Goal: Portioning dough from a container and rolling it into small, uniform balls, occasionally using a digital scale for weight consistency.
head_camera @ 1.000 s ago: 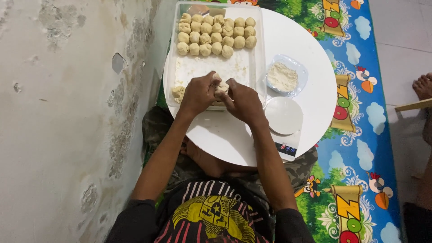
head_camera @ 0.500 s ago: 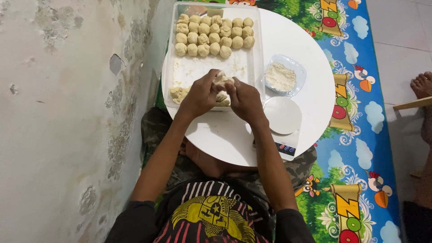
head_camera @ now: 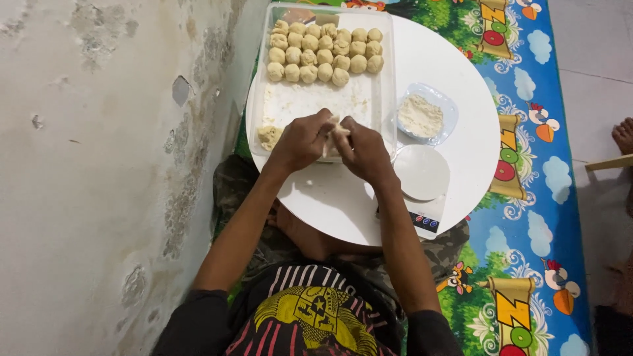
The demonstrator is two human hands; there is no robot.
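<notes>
Round and smooth, a white table (head_camera: 461, 99) stands low over a glossy play mat (head_camera: 521, 198) printed with bright cartoon shapes, beside a rough, flaking plaster wall (head_camera: 99, 165) on the left. Over the table's near middle, the left hand (head_camera: 302, 140) and right hand (head_camera: 361, 150) come together, fingertips pinched on a small pale piece of dough (head_camera: 337, 130), soft and uneven. Beneath them lies a clear rectangular plastic tray (head_camera: 316, 105), its floor dusted white. A lumpy scrap of dough (head_camera: 269, 136) sits in the tray's near left corner. At its far end, rounded dough balls (head_camera: 324, 51) lie touching one another in rows, matte and beige. Right of the tray sits a shallow clear dish of white flour (head_camera: 421, 115), and just nearer, a flat white round lid (head_camera: 422, 172). A bare foot (head_camera: 623, 135) shows at the far right edge.
</notes>
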